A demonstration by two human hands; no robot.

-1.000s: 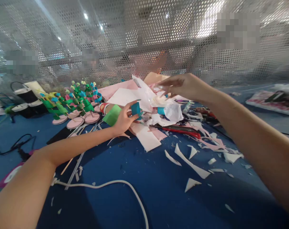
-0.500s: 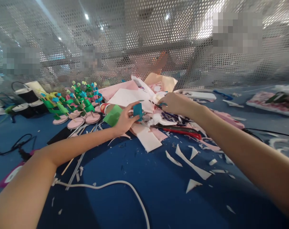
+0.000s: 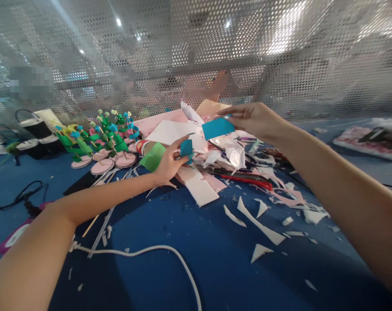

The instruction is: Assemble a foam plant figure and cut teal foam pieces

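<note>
My left hand (image 3: 167, 163) is closed on a small piece of blue paper (image 3: 186, 149), gripped between thumb and fingers. Behind that hand lies a green sheet of paper (image 3: 153, 157), partly covered by it. Above the heap of scraps, my right hand (image 3: 252, 121) pinches a larger blue sheet of paper (image 3: 218, 128) by its right end. White and pink paper (image 3: 179, 131) lies piled beneath and behind both hands. A red and black cutter-like tool (image 3: 248, 180) rests in the heap below the right hand.
Green and blue paper plants on round pink bases (image 3: 102, 166) stand at the left. A white cable (image 3: 157, 247) curves across the blue table (image 3: 157, 285) in front. White offcuts (image 3: 262, 222) are scattered at front right. A perforated metal screen (image 3: 196, 47) rises behind.
My right hand has lifted from the heap, bringing up the larger blue paper sheet. Its wrist has shifted slightly up and right. The left hand stays put with its small blue piece.
</note>
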